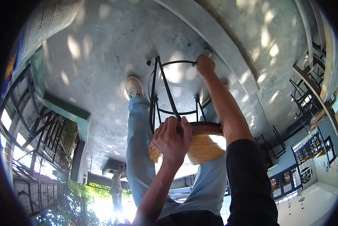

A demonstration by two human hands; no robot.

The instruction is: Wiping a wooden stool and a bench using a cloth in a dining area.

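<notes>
Sleeve and forearms: a black sleeve is covering the right upper arm; both bare forearms are reaching forward from the lower edge.
Legs: pale blue jeans are stretching ahead, knees apart.
Stool: a stool with a round wooden seat is lying tipped between the knees, its seat facing the wearer and shining with reflected light.
Left hand: the left hand is curling its fingers closed around a black metal leg, right where it is meeting the seat's edge.
Stool frame: the black legs are pointing away from the wearer, and a curved black ring is joining them near their far ends.
Right hand: the right hand is reaching to the ring's right end, its fingers closing on a small pale object whose kind is too small to tell.
Shoe: a beige shoe is resting left of the stool.
Floor: grey concrete is catching dappled sunlight, and a raised curb is curving past on the right.
Farther left: a green-edged ledge is running beside dark metal frames.
Farther right: dark chairs are standing together.
Background: leafy greenery is glowing in bright light.
</notes>
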